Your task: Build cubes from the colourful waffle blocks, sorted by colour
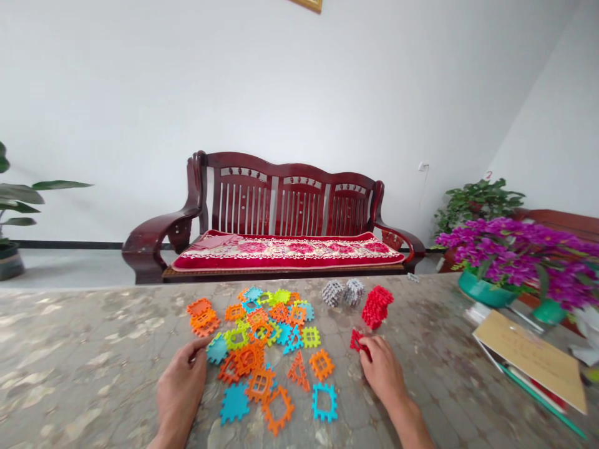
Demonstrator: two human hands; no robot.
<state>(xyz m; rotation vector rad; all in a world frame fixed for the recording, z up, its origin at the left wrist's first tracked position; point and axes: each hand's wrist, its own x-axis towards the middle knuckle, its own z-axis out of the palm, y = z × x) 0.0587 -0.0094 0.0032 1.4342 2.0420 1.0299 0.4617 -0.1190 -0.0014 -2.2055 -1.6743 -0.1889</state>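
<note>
Right hand: the right hand (384, 371) lies low on the surface (93, 349), its fingers (369, 349) curled together onto a red tile (357, 340) at their tips.
Left hand: the left hand (180, 390) rests flat, thumb and forefinger apart, tips touching the edge of a teal tile (216, 350).
Red tile: flat on the surface, just under the right fingertips; a red stack (377, 306) stands just beyond them.
Handling: likely light, stiff plastic, thin, with toothed edges and open windows; probably not fragile, and may skid on the smooth surface.
Hold: pinch across two opposite edges, or hook a fingertip through a window.
Between the hands: loose tiles (262, 337), orange, teal, green, some overlapping.
</note>
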